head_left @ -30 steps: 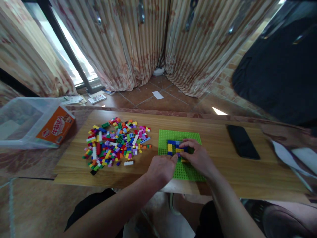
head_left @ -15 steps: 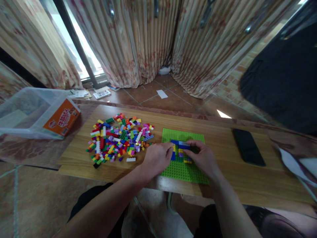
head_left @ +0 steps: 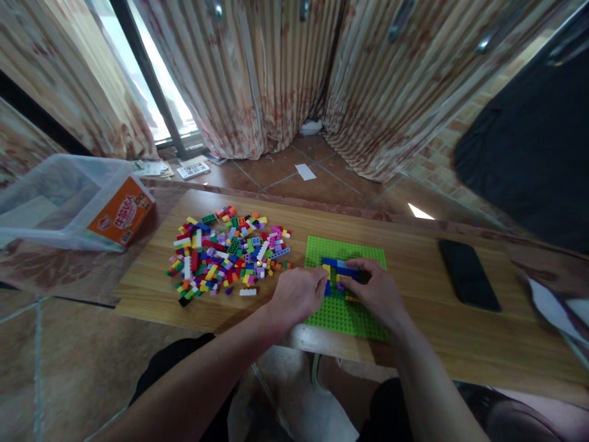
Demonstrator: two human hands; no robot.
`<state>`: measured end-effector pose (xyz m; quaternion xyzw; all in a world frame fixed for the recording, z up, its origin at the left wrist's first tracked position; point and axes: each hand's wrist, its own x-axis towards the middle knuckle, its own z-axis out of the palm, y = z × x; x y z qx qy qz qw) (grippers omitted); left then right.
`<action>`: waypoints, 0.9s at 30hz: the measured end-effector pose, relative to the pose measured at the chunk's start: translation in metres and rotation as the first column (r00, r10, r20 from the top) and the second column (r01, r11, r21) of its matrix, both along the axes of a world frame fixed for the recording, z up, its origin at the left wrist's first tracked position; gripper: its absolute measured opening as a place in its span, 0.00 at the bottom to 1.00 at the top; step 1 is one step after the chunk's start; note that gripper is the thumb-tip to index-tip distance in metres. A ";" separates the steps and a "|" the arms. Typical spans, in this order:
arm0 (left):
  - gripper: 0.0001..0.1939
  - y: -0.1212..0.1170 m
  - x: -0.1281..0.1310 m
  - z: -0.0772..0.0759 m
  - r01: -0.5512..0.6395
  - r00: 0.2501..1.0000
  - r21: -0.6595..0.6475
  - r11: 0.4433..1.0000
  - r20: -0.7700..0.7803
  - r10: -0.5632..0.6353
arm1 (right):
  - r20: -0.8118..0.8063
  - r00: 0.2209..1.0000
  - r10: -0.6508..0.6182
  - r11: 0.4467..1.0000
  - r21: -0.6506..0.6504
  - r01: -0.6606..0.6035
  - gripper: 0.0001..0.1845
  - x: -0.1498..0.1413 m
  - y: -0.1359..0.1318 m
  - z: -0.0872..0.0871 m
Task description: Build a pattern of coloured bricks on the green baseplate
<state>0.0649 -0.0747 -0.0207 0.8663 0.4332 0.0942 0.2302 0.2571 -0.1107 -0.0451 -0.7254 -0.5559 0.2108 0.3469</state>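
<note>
The wooden bench (head_left: 427, 334) stands by curtains (head_left: 285, 80) on a tiled floor (head_left: 271, 175), bearing loose bricks (head_left: 221, 258), a phone (head_left: 468, 274) and a green baseplate (head_left: 317, 318). On the plate sits a blue-yellow build (head_left: 329, 263). The left hand's (head_left: 297, 294) grip is curled at its left side; the right hand's (head_left: 377, 293) thumb and fingers stand apart at its right. Whether either clamps a brick, I cannot tell.
</note>
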 end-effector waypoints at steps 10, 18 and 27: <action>0.16 -0.001 0.000 -0.002 0.007 1.000 -0.011 1.000 -0.005 -0.007 | -0.045 0.998 -0.034 0.999 -0.014 0.033 0.18 0.000 0.002 -0.001; 0.17 -0.003 -0.001 0.000 0.028 1.000 -0.018 0.999 0.010 -0.028 | -0.070 0.997 -0.034 0.999 -0.005 0.034 0.19 0.002 0.003 -0.005; 0.16 -0.002 -0.001 0.000 0.012 1.000 -0.026 1.000 0.018 -0.012 | -0.087 0.996 0.003 1.000 0.010 -0.003 0.18 0.001 0.002 0.000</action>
